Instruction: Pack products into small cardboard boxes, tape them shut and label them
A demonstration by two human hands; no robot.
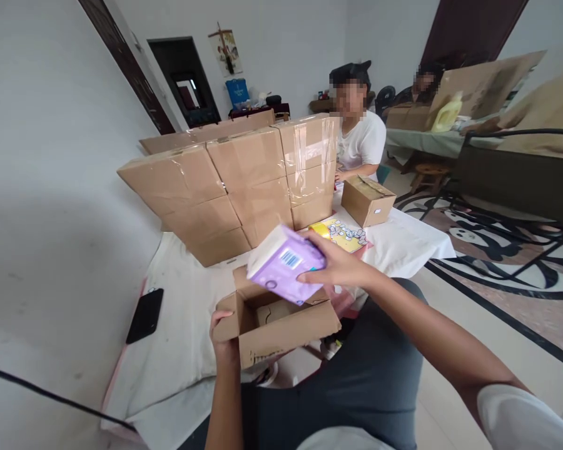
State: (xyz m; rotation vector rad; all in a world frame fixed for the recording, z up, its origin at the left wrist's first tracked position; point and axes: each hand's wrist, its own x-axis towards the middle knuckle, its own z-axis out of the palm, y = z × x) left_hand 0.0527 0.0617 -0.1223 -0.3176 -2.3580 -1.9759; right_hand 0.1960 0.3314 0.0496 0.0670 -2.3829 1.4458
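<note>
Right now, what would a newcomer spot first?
First, the purple pack in the right hand, held over an open carton that the left hand grips at its left end. Then the wall of brown boxes beyond, on the white cloth.

Soft, pale light is spreading all around. The shiny tape point(304, 140) on the tall stack of boxes point(251, 178) is glaring in white streaks, mostly at the right end. A soft gray shadow is lying on the left wall point(42, 237). The doorway point(178, 59) at the back is looking very dark, and the inside of the open box point(286, 332) is looking dim. The purple pack point(286, 272) is blurring a little. Blocky squares point(350, 102) are hiding two faces. Near the edges, things are leaning and stretching, like the white sleeve point(520, 412).
</note>
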